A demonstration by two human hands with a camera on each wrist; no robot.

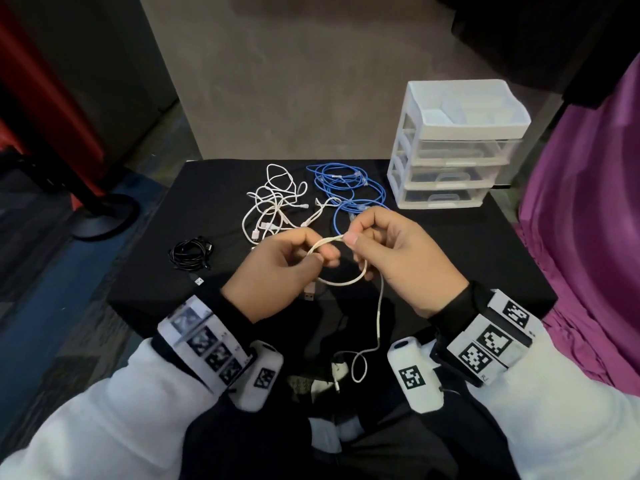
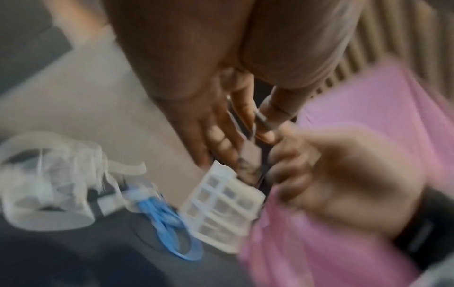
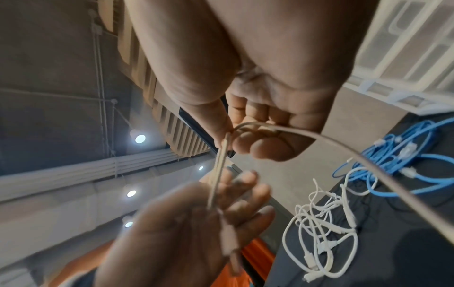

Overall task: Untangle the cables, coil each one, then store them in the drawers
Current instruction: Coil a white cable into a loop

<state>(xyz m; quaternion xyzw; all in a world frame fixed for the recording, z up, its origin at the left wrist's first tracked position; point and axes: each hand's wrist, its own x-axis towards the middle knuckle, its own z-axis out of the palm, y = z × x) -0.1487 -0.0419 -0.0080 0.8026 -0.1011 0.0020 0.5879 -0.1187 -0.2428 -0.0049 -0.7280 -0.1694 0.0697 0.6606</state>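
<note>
A thin beige USB cable [image 1: 341, 280] is held above the near edge of the black table [image 1: 485, 258], on the near side of the white drawer unit [image 1: 450, 161]. The left hand [image 1: 273, 268] is closed around one side of a small loop, pinching the strand between thumb and fingers. The right hand [image 1: 398, 258] pinches a doubled section at the top of the loop between thumb and forefinger. The remaining length hangs slack from the right hand toward the person's lap, and a flat USB plug [image 1: 310, 293] hangs just below the left hand.

The cable is judged light, limp and smooth. It should bend readily into loops but spring open if released, so each turn is best pinned at a single crossing point. The plug ends are the stiffest parts; a grip just behind a plug is judged safer than pulling on it.

Nearer the drawer unit, a tangle of white cables [image 1: 277, 206] lies loose on the table. Blue network cables [image 1: 349, 188] lie between that tangle and the unit. A black cable [image 1: 190, 254], bundled into a rough coil, lies farthest from the unit. All drawers appear closed; no cable is seen inside. Coiling is judged at an early stage.

The left wrist view is blurred and adds little.
</note>
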